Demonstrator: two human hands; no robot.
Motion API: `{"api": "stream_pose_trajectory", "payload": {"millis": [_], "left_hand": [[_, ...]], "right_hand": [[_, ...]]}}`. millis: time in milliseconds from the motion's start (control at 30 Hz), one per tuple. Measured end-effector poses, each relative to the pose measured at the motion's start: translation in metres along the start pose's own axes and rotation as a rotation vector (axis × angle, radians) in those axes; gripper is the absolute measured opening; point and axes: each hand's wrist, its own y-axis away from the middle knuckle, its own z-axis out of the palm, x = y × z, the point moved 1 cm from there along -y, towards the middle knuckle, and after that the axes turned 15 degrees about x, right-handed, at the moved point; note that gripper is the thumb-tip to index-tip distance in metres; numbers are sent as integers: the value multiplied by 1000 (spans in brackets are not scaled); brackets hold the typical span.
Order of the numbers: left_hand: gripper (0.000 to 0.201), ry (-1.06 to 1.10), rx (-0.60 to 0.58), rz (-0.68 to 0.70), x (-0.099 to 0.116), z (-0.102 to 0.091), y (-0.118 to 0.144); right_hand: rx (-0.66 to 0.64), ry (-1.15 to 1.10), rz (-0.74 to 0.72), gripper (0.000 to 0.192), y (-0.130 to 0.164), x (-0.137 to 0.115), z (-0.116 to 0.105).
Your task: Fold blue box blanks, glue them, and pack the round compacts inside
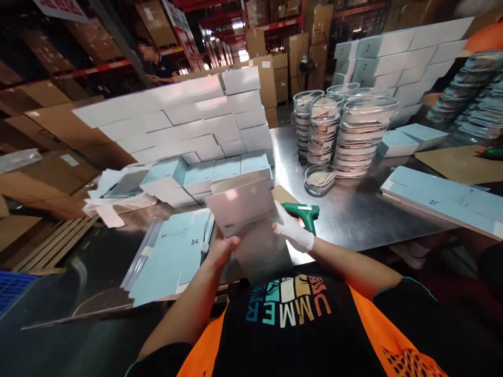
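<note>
Just left of the green gun-shaped tool [308,214], the left hand [220,255] and right hand [294,231] hold the board [251,222], best supported evenly at both edges.

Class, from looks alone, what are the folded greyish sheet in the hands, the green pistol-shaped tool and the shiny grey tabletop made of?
Folded greyish sheet: probably card, slightly glossy; flat panels, bright glint.
Green pistol-shaped tool: likely smooth plastic, evenly coloured.
Shiny grey tabletop: apparently polished metal, mirroring light.
</note>
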Motion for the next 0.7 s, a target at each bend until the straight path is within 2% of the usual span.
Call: {"api": "stream_pose_trajectory", "payload": {"millis": [67, 133, 200, 267, 333, 367, 433, 467, 533, 633, 700], "left_hand": [[145, -67, 158, 196, -2, 14, -7], [140, -155, 259, 374, -4, 18, -9], [118, -203, 262, 522, -7, 16, -6], [85, -201, 204, 623, -10, 11, 2], [63, -176, 170, 662, -11, 9, 10], [60, -147, 192, 679, -10, 10, 15], [68, -51, 271, 725, -7, 14, 22], [75, -15, 295, 749, -6, 16, 26], [77, -46, 264, 780, -4, 19, 29], [66, -216, 233, 758, -2, 11, 27], [68, -223, 295, 707, 3, 2, 21]], "right_hand": [[-62, -92, 17, 119, 6, -11, 1], [-42, -135, -14, 109, 6, -21, -1], [20, -106, -82, 95, 1, -30, -5], [44, -52, -126, 76, -6, -36, -7], [99, -3, -123, 57, -11, -38, -4], [150, 28, -122, 49, -12, -38, -1], [286, 108, -157, 38, -13, -35, 6], [351, 142, -201, 40, -14, -34, 8], [415, 178, -301, 53, -15, -31, 7], [399, 268, -325, 59, -20, -30, -15], [354, 541, -189, 51, -23, -26, -39]]}}
